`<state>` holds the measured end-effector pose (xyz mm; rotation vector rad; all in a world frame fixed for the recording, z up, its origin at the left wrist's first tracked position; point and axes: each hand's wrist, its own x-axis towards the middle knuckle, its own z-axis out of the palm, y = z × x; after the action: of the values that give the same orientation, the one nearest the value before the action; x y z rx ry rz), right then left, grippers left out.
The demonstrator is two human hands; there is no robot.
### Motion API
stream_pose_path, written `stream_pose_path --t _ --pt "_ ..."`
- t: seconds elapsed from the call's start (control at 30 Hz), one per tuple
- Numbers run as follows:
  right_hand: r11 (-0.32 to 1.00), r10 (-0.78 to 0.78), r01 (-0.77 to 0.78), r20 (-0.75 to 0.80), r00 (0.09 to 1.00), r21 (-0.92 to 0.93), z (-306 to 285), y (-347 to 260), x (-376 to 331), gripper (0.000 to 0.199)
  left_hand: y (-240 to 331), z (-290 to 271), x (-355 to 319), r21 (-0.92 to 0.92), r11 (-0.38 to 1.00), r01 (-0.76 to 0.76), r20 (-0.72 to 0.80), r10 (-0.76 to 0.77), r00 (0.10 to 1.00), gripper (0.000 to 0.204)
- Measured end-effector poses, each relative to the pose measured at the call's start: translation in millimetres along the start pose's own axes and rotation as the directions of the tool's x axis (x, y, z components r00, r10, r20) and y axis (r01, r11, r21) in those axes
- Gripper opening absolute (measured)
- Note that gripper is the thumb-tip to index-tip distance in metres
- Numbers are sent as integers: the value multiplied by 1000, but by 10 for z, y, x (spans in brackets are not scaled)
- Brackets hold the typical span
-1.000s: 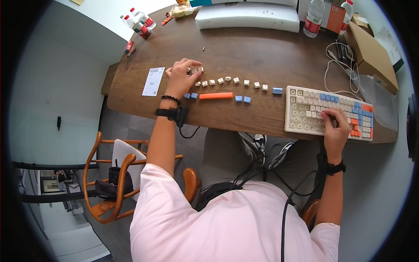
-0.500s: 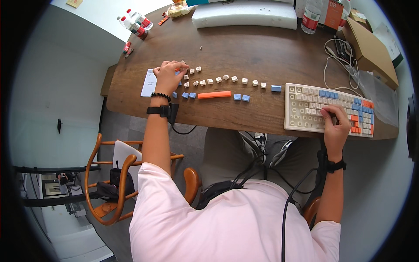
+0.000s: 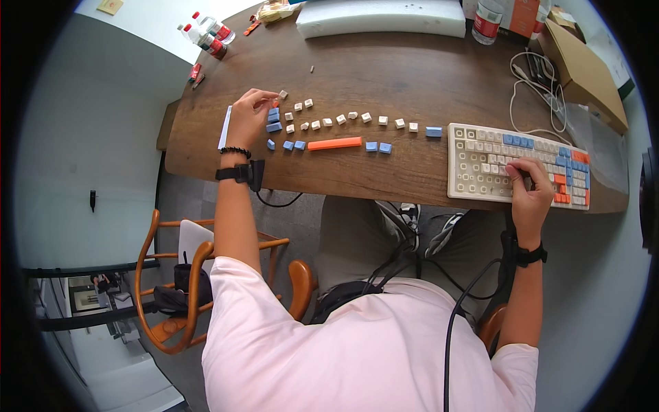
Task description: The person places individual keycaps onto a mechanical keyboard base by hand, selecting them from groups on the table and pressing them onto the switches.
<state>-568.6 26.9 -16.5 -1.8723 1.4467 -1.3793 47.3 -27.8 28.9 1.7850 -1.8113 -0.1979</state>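
Note:
My left hand [image 3: 247, 118] is at the left end of the wooden table [image 3: 384, 75], fingertips pinched on a small orange keycap [image 3: 275, 105] just above a short column of blue keycaps [image 3: 273, 122]. A row of white keycaps [image 3: 353, 118] runs rightward from there, with a long orange spacebar cap [image 3: 334, 143] and more blue caps below it. My right hand [image 3: 530, 189] rests curled on the lower right part of a beige keyboard [image 3: 480, 161] with blue and orange keys, gripping a small dark tool [image 3: 528, 181].
A white slip of paper [image 3: 225, 127] lies by my left wrist. At the table's far edge are a white foam block [image 3: 381, 17], bottles [image 3: 209, 31] and a cardboard box [image 3: 583, 69]; a coiled white cable [image 3: 535, 75] lies beyond the keyboard. A wooden chair [image 3: 171, 275] stands to my left.
My left hand has moved left from the row of white keycaps to the column of blue ones. The right hand has stayed on the keyboard.

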Motion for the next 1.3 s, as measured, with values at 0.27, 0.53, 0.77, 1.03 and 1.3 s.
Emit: stream_pose_path --t 0.27,0.53,0.77,1.03,1.3 --pt "1000 -2 2 -7 1000 -28 -9 -37 3 10 -32 119 -21 -38 999 -36 32 37 999 17" --pt "999 -17 16 -11 1000 -36 -6 -21 4 11 -145 173 35 -158 984 79 -54 -89 995 18" --pt "1000 -8 7 -4 1000 -28 -4 -23 1 11 -142 -8 67 2 998 58 -82 -57 995 22" --pt "999 -4 4 -15 1000 -37 25 -42 2 10 -281 -162 7 -19 997 71 107 -68 992 16" --pt "1000 1 -1 -6 1000 -29 2 -30 -3 9 -296 -46 99 -45 998 33 107 -28 994 15"
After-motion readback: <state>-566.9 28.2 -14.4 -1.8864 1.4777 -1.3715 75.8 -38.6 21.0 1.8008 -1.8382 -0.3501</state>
